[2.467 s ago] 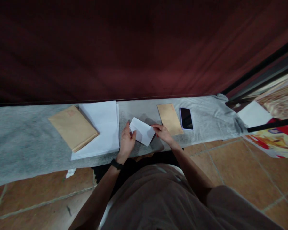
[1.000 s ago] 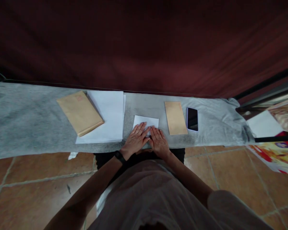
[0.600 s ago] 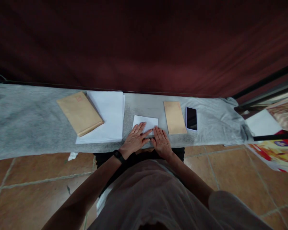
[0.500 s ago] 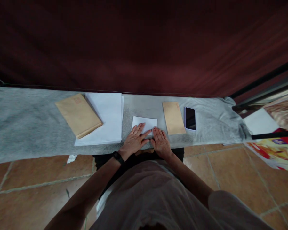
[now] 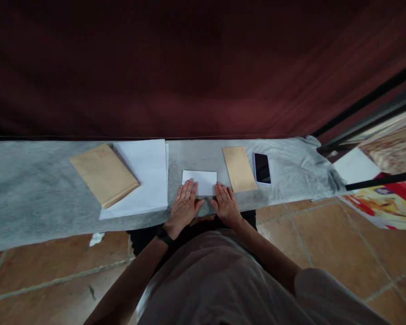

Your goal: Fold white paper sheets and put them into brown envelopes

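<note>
A small folded sheet of white paper lies flat on the grey cloth in front of me. My left hand, with a dark band at its wrist, rests its outstretched fingers on the paper's lower left part. At the lower right corner, the fingertips of my right hand touch the paper, fingers extended. Neither hand grips anything. Just right of my right hand lies a single brown envelope.
Left of the hands, a stack of brown envelopes overlaps a pile of white sheets. A phone lies on the right of the grey cloth. Behind hangs a dark red curtain; a black frame bar stands at right.
My hands have drawn apart along the paper's near edge, the left one shifting off its middle. More of the paper shows. The whole view has tilted slightly.
</note>
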The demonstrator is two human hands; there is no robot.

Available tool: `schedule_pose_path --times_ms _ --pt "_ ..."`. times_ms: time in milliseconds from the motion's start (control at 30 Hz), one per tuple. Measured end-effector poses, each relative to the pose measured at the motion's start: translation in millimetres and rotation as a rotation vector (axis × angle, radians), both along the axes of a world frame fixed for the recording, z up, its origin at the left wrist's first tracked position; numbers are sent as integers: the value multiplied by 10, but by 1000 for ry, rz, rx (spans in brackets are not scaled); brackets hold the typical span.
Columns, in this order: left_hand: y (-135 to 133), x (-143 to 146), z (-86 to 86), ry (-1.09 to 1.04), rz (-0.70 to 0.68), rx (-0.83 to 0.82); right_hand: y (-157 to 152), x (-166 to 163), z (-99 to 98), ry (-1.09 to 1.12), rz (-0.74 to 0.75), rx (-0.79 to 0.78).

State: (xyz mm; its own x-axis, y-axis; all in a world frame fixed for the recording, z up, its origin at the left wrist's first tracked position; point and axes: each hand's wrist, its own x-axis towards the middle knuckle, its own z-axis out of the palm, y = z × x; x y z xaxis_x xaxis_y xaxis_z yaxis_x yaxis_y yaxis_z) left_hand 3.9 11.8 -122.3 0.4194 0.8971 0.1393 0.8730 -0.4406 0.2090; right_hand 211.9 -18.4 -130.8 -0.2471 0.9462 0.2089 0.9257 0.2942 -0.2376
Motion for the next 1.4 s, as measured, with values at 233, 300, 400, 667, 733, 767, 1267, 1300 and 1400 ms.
schedule_pose_path --times_ms 233,300,400,667,733,767,1267,1300,1400 --pt "17 7 -50 -31 22 21 201 -238 69 80 6 -37" --pt "41 10 -39 -36 25 19 269 -309 70 91 32 -64" --pt "103 23 -7 -42 20 16 348 -371 44 92 46 -91" --pt "415 134 -24 -30 54 -10 469 -357 -55 77 -23 -36" --pt "480 144 -48 -33 71 -5 494 -337 -67 70 -34 -34" --pt "503 139 -58 -38 78 -2 505 -324 -71 66 -37 -36" --pt "525 -54 -70 -125 180 69 875 -35 165 51 -10 -159" --pt "525 -53 -70 -127 181 72 922 -51 194 47 -15 -170" --pt "526 -55 -69 -145 187 77 1055 -93 276 34 -50 -220"
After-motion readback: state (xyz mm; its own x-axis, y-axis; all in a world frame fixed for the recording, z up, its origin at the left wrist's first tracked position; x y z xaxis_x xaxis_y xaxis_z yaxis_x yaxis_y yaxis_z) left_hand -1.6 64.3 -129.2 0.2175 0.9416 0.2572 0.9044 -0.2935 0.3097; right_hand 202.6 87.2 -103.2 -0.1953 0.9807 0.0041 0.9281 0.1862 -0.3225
